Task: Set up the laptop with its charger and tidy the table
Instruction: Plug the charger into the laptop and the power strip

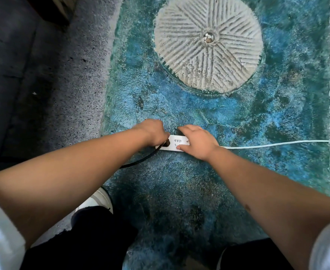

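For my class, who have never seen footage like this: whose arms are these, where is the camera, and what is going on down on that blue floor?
There is only one picture, taken by a wide-angle camera worn on a person's head, looking down, so the two bare arms are the wearer's own. A white power strip lies on a mottled blue floor. The left hand is closed on a black plug at the strip's left end, its black cable trailing back toward the person; whether the plug is fully in cannot be seen. The right hand lies flat on the strip, seemingly steadying it. The strip's white cord runs off to the right. Beyond is a round grooved stone disc.
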The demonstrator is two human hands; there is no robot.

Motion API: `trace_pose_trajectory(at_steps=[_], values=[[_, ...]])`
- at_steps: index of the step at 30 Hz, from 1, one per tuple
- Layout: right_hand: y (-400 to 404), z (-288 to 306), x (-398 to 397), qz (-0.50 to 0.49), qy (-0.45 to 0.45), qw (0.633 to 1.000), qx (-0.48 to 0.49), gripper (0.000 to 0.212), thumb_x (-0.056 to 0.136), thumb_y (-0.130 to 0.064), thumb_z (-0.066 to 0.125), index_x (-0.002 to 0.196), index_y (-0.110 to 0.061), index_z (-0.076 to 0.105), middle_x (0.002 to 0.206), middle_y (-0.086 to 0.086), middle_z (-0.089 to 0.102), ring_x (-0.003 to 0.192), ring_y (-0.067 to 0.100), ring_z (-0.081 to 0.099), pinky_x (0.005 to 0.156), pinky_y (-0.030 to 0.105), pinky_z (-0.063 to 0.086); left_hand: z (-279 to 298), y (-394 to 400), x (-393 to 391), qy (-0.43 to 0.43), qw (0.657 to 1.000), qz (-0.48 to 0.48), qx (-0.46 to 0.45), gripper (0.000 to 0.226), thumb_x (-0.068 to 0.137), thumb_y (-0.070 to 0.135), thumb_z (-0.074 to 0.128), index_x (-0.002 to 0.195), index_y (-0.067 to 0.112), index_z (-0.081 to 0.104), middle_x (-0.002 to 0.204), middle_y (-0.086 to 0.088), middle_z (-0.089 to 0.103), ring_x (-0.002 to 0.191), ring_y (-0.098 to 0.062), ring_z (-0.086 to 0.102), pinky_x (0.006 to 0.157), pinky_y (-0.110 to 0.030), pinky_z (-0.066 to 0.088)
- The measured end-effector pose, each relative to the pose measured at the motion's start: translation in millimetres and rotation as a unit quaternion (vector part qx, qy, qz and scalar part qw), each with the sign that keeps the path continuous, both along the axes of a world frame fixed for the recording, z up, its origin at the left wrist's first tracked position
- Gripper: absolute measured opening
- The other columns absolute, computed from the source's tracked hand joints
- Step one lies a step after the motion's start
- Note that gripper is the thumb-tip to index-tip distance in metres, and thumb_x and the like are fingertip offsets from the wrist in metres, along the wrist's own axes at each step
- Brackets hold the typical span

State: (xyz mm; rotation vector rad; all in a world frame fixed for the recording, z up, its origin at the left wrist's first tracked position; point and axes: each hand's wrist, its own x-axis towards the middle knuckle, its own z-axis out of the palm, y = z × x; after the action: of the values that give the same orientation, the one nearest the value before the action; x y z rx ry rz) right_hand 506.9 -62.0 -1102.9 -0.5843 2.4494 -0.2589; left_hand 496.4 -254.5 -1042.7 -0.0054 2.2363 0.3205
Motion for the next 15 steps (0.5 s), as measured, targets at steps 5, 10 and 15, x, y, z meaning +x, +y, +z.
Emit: trace_pose_trajectory(at_steps=[5, 10, 15], values=[[7, 5, -6, -0.077, 0.025, 0.996, 0.033, 0.086, 0.086, -0.074, 0.036, 0.155, -0.03, 0.011, 0.166, 0.0, 0.006, 0.15, 0.026, 0.013, 0.118, 0.05, 0.016, 1, -5, -27, 0.138, 0.985, -0.094, -0.034, 0.09, 0.084, 0.078, 0.025, 0.155, 0.03, -0.001, 0.164, -0.01, 0.006, 0.148, -0.036, 0.016, 0.112, -0.057, 0.026], [16, 8, -16, -0.131, 0.055, 0.987, 0.075, 0.096, 0.076, -0.087, 0.02, 0.155, -0.035, -0.001, 0.165, -0.002, -0.014, 0.152, 0.025, -0.007, 0.119, 0.053, 0.006, -5, -4, -37, 0.199, 0.968, -0.139, -0.06, 0.096, 0.076, 0.086, 0.01, 0.151, 0.033, -0.019, 0.161, -0.005, -0.024, 0.149, -0.033, -0.015, 0.115, -0.062, 0.009], [21, 12, -32, -0.157, 0.074, 0.981, 0.093, 0.103, 0.07, -0.093, 0.012, 0.154, -0.037, -0.005, 0.163, -0.004, -0.02, 0.151, 0.027, -0.014, 0.118, 0.056, 0.002, -14, -4, -34, 0.203, 0.965, -0.147, -0.083, 0.098, 0.073, 0.088, 0.002, 0.149, 0.032, -0.026, 0.159, -0.005, -0.03, 0.148, -0.033, -0.018, 0.115, -0.065, 0.01]])
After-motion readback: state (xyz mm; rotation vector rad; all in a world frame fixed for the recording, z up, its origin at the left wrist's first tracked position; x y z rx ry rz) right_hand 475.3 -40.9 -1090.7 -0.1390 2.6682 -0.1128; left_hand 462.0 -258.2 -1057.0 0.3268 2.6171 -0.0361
